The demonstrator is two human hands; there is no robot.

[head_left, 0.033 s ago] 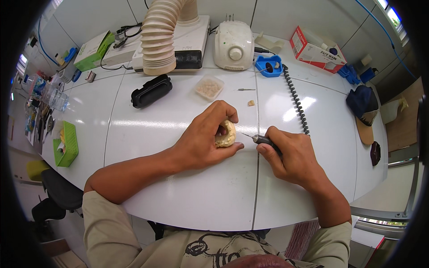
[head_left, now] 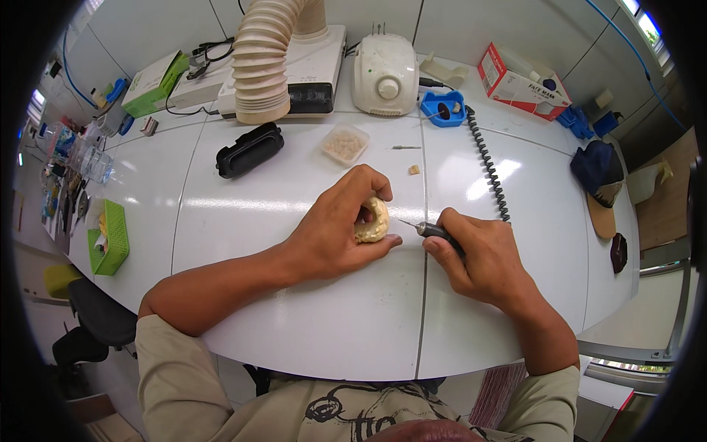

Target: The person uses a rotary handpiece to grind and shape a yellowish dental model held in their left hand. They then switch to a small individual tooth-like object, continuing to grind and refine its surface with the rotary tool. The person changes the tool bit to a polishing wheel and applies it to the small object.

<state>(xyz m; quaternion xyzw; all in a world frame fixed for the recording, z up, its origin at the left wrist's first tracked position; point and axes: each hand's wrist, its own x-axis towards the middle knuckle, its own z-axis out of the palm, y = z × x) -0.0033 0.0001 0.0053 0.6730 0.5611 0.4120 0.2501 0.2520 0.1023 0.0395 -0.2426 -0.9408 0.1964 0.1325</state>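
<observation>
Centre of frame: left hand (head_left: 335, 232) wrapped around a cream dental cast (head_left: 379, 222), thumb along its lower side. Right of centre: right hand (head_left: 486, 258) closed around a dark handpiece (head_left: 436, 232), its thin bur (head_left: 408, 224) pointing left, tip just short of the cast, no contact. Hands apart. Work appears under way; how much of the cast is finished or left, cannot tell. Upper centre: small tan piece (head_left: 414, 169) loose on white table (head_left: 324, 324).

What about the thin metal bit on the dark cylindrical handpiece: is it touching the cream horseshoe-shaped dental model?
No, a visible gap separates the thin metal bit from the cream horseshoe-shaped dental model.
</observation>
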